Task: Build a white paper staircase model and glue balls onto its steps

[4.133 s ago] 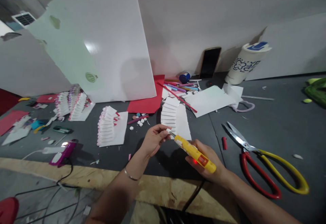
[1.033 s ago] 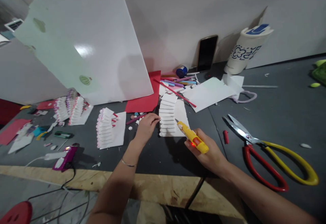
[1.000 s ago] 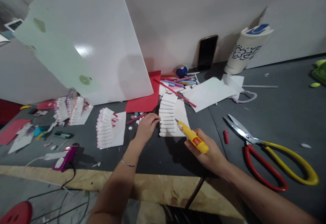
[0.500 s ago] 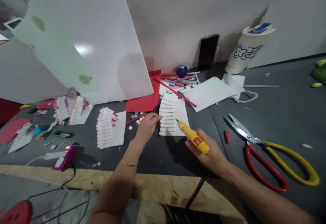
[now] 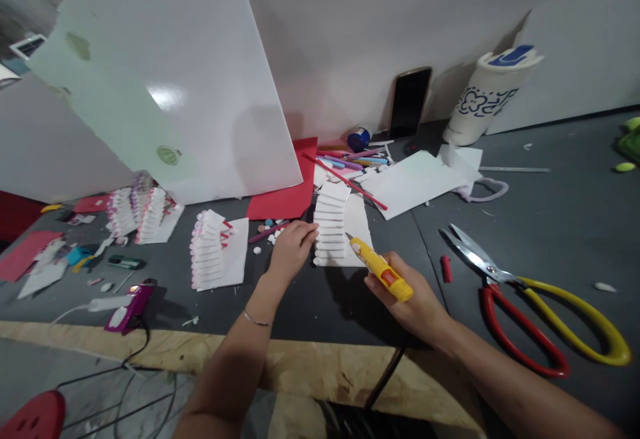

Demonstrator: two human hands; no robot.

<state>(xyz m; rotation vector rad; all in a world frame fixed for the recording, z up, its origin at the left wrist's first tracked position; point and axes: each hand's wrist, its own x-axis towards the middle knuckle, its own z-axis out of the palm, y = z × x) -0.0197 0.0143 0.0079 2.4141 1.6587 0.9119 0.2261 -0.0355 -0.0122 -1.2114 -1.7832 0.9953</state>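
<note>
A row of white cotton swabs lies side by side in a slight curve on a piece of white card. At the row's left edge my left hand has its thumb and forefinger together on one swab's end. My right hand is wrapped round a yellow glue gun, whose metal tip points left at the swabs' right ends. I cannot tell whether the tip touches them. Left of my hands, a similar fan of swabs with pink ends rests on another white card.
Large scissors with red and yellow handles lie open at right, beside a short red stick. Behind are a phone, a white tumbler, a blue jar and paper scraps. A purple device with cords sits at left.
Almost nothing differs. The whole view has shifted very slightly; both hands keep their places at the swab row and on the glue gun.
</note>
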